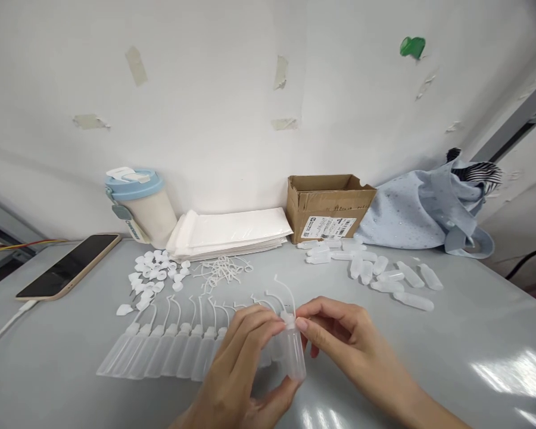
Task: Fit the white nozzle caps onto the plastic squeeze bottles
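Note:
Between my two hands stands a small translucent plastic bottle [293,356] with a thin white strap rising from its neck. My left hand [243,363] grips it, fingers across the neck and thumb at the base. The thumb and forefinger of my right hand [343,333] pinch the bottle's neck at the strap. To the left lies a row of similar bottles [161,356] with straps pointing away from me; my left hand hides part of it. Behind the row are a heap of white caps [154,271] and a tangle of loose white straps [223,271].
At the back right, several loose bottles [388,277] lie before a cardboard box [330,208] and a light blue fabric bag [411,208]. White envelopes [232,232] are stacked beside a cream tumbler [149,214]. A phone [71,265] with a cable lies at the left of the grey table [464,322].

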Motion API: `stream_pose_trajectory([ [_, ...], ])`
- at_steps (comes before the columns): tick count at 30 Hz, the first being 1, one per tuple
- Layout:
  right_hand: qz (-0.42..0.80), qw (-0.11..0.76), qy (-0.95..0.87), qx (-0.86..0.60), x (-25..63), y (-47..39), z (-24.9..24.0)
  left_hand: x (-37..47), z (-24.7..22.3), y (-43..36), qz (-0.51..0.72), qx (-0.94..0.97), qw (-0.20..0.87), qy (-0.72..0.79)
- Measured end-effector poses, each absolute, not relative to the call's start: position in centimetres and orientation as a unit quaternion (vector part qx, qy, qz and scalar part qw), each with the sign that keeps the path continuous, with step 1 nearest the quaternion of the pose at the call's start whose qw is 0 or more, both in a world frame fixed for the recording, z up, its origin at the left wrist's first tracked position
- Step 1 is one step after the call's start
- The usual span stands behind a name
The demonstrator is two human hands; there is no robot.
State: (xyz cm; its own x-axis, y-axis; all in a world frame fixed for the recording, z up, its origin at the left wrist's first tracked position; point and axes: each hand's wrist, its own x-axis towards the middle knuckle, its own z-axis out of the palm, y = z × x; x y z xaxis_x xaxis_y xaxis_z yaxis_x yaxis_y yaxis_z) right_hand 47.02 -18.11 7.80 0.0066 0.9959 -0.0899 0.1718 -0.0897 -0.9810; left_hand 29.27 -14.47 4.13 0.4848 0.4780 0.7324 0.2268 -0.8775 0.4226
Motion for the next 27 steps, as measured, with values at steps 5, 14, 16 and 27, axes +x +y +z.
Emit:
stream_pose_trajectory([
  [5,0.478,0.432,-0.514,-0.567,47.0,-18.1,7.8,29.2,4.2,-14.5,0.447,0.866,0.116,0.190],
  [14,0.488,0.444,-0.500,-0.561,47.0,-18.1,8.0,28.7,4.0,-14.8,0.437,0.875,0.107,0.178],
  [16,0.491,0.453,-0.495,-0.555,47.0,-18.1,7.9,28.7,3.9,-14.7,0.436,0.878,0.107,0.165],
  [27,0.394,0.530,-0.528,-0.534,46.7,-18.5,7.5,29.0,3.4,-14.7,0.462,0.862,0.132,0.161],
])
